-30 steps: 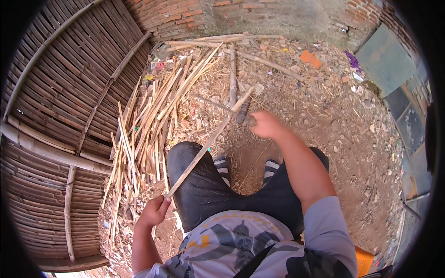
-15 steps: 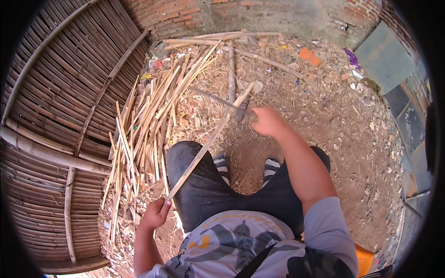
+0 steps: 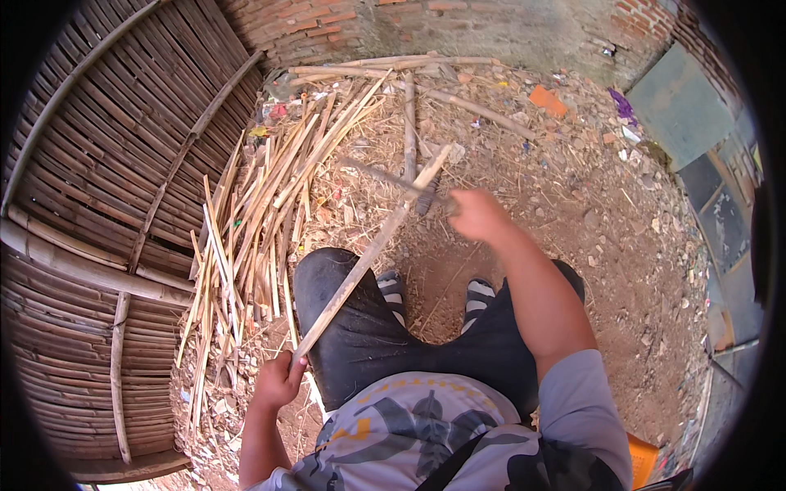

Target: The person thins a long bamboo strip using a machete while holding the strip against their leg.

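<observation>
My left hand is closed round the near end of a long pale bamboo strip. The strip slants up and away to the right, passing over my left thigh. My right hand grips the handle of a machete, a long, thin, dark blade that points left. The blade crosses the strip near its far end; whether its edge bites into the strip I cannot tell. Fingers hide most of the handle.
A heap of split bamboo strips lies left of my legs, beside a slatted bamboo wall. Bamboo poles rest on the littered ground ahead. Behind them stands a brick wall. Grey panels lean at the right.
My right hand has shifted slightly right and away from me, and the machete has moved with it. The strip and my left hand have hardly moved.
</observation>
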Demonstrator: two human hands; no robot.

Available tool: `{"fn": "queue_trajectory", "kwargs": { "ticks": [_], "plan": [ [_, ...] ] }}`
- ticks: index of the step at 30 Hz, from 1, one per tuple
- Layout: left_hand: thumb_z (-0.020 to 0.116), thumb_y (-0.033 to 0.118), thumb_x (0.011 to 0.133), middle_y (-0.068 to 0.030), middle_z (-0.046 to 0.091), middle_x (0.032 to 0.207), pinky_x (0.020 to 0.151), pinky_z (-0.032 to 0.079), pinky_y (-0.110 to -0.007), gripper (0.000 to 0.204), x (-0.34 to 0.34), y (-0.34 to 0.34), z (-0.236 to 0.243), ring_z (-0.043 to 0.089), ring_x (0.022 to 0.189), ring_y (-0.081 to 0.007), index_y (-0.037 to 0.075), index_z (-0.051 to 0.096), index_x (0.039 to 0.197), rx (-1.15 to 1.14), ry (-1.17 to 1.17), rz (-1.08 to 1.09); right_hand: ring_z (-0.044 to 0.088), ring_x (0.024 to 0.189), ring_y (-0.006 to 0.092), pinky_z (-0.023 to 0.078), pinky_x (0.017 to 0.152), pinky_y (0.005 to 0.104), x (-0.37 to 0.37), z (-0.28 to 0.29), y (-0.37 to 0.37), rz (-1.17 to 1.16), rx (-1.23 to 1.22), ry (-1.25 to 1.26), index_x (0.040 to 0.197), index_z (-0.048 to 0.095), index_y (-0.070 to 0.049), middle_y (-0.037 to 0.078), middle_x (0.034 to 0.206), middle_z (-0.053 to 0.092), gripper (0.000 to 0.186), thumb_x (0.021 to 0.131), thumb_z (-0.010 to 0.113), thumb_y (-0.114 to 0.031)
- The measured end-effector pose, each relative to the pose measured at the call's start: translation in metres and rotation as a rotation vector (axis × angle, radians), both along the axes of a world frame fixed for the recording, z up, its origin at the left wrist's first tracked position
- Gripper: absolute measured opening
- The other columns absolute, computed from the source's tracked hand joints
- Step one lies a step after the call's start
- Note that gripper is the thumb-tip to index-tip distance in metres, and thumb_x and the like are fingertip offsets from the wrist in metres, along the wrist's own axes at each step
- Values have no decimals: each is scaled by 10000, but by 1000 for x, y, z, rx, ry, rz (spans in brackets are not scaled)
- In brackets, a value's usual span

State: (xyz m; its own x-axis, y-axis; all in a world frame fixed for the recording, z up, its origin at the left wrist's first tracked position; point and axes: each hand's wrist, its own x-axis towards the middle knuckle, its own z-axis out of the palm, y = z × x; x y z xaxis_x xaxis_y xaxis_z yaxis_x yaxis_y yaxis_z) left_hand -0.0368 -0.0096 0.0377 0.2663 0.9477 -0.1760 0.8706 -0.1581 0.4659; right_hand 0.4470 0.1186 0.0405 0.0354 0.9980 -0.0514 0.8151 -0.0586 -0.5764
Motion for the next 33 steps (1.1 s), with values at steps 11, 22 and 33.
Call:
{"fn": "queue_trajectory", "kwargs": {
  "ticks": [11,22,33],
  "plan": [
    [594,342,1013,-225,559,599,542,433,-470,441,-4,-4,-4,586,566,-424,-4,521,751,41,-12,11,694,885,382,552,781,472,49,-19,13,-184,102,-28,1007,706,-65,192,963,716,242,772,670,-114],
    [573,324,1029,-152,521,553,504,413,-403,410,-15,-7,-23,496,483,-263,-2,572,781,-5,-168,-6,715,886,345,567,795,450,25,-7,1,6,104,-157,1222,676,-106,182,982,729,407,816,689,-136],
    [483,371,1078,-1,485,630,557,378,-315,455,-39,-5,-38,430,597,-104,27,532,785,-219,-275,97,714,835,337,560,741,423,17,20,-7,-7,149,16,1145,696,-79,152,907,729,370,789,737,-172]
  ]
}}
